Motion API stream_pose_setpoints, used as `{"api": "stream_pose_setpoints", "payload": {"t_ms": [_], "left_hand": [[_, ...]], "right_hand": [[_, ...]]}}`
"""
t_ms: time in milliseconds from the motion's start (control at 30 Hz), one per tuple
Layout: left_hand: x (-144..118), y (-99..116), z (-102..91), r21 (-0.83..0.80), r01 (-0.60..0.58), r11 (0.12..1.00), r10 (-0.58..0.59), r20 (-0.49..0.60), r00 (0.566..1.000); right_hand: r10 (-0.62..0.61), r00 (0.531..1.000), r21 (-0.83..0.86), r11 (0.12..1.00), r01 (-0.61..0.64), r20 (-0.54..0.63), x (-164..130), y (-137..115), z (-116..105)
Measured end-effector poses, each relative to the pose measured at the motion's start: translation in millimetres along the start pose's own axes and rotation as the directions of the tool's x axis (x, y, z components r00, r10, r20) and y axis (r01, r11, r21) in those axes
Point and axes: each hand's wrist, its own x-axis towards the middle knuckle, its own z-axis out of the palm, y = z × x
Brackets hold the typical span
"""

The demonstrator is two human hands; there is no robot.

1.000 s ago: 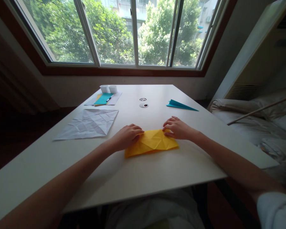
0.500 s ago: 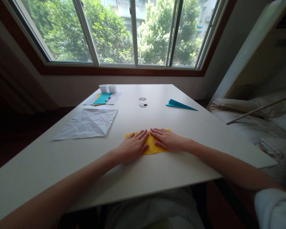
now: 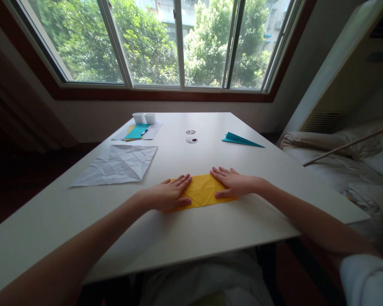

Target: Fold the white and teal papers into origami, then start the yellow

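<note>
A yellow sheet of folded paper (image 3: 201,190) lies flat on the white table (image 3: 191,238), with crease lines across its middle. My left hand (image 3: 169,193) rests palm down on its left part, fingers stretched out. On the right part my right hand (image 3: 232,183) lies flat too, its fingers spread. Between the two hands a wide strip of the yellow paper shows. Each hand covers one end of the sheet, so part of its outline is hidden.
Left of my hands lies a creased white sheet (image 3: 121,165). Behind it are two white paper boxes (image 3: 150,118), a teal sheet (image 3: 137,131) and a pen (image 3: 146,130). A teal paper plane (image 3: 242,140) lies at the right. Two round inserts (image 3: 192,140) sit mid-table.
My hands have slid apart over the yellow paper, the left one leftward and the right one rightward. More of the paper's middle now shows between them.
</note>
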Motion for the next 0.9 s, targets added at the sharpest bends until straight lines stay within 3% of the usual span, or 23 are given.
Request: {"api": "stream_pose_setpoints", "payload": {"t_ms": [133,300,567,700,900], "left_hand": [[-10,-13,-10.5,-0.034,0.004,0.999,0.0,0.098,0.995],[-15,-34,-15.1,-0.014,0.039,0.999,-0.037,0.14,0.989],[5,-58,-5.4,-0.034,0.224,0.974,-0.225,-0.06,0.972],[7,-62,-4.2,-0.046,0.238,0.97,-0.24,-0.036,0.97],[3,-66,-6.0,-0.009,0.219,0.976,-0.219,-0.053,0.974]], "right_hand": [[0.047,0.993,-0.035,0.998,-0.043,0.109,-11,11,-10],[0.082,0.987,-0.074,0.995,-0.072,0.138,-16,14,-15],[0.193,0.979,-0.098,0.978,-0.185,0.072,-9,29,-18],[0.171,0.983,-0.07,0.984,-0.166,0.073,-6,39,-18],[0.009,0.999,0.024,1.0,-0.01,0.037,-7,41,-19]]}}
